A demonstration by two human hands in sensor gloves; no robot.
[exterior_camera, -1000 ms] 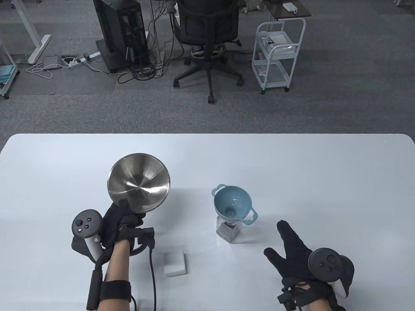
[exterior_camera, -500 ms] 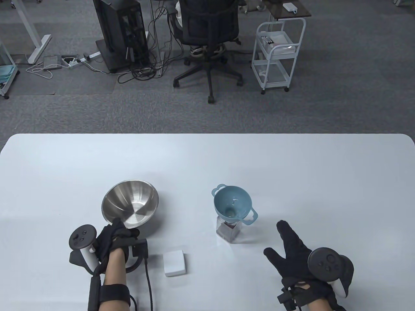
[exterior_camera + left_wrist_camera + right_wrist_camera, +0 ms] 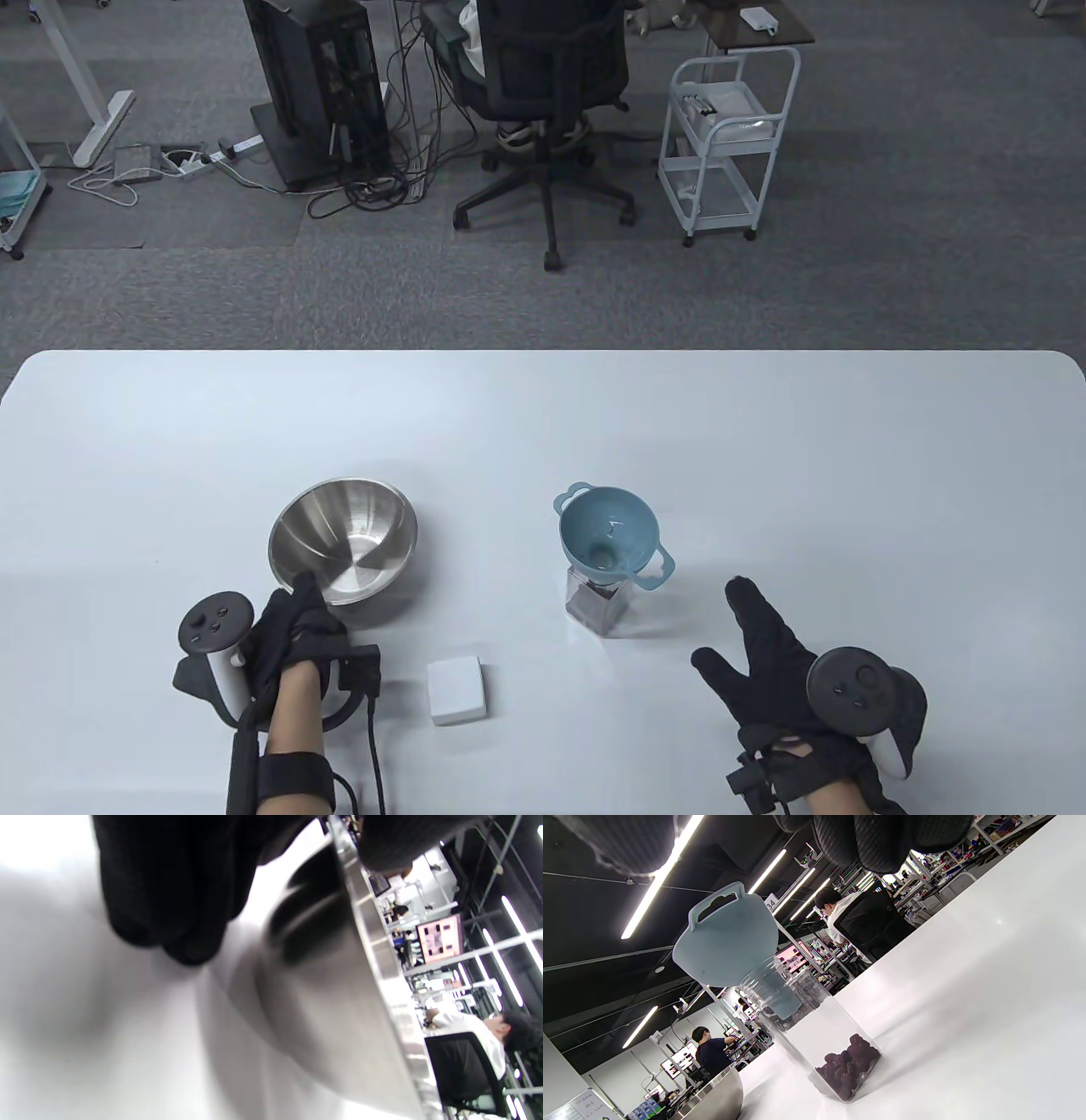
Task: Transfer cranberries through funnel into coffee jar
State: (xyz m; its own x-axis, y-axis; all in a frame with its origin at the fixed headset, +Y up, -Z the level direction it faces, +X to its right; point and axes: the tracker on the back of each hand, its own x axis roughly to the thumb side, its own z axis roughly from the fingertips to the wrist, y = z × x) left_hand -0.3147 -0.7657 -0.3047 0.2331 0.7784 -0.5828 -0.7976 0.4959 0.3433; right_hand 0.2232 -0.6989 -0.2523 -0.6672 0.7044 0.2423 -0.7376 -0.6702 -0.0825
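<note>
A blue funnel [image 3: 609, 533] sits in the mouth of a clear coffee jar [image 3: 596, 604] at the table's middle. In the right wrist view the funnel [image 3: 725, 938] tops the jar [image 3: 814, 1027], with dark cranberries [image 3: 848, 1065] at its bottom. An empty steel bowl [image 3: 343, 541] stands on the table to the left. My left hand [image 3: 293, 628] holds its near rim: the thumb lies over the rim and the fingers [image 3: 169, 899] curl beside the bowl's outer wall [image 3: 339, 993]. My right hand [image 3: 755, 645] lies open and empty on the table, right of the jar.
A small white square block [image 3: 457, 691] lies near the front edge between my hands. The white table [image 3: 764, 441] stretches far and right. The steel bowl also shows low in the right wrist view [image 3: 712, 1099]. An office chair and cart stand on the floor beyond.
My left hand has lowered the tilted bowl from the air onto the table and drawn back slightly toward me. The right hand, funnel and jar have not moved.
</note>
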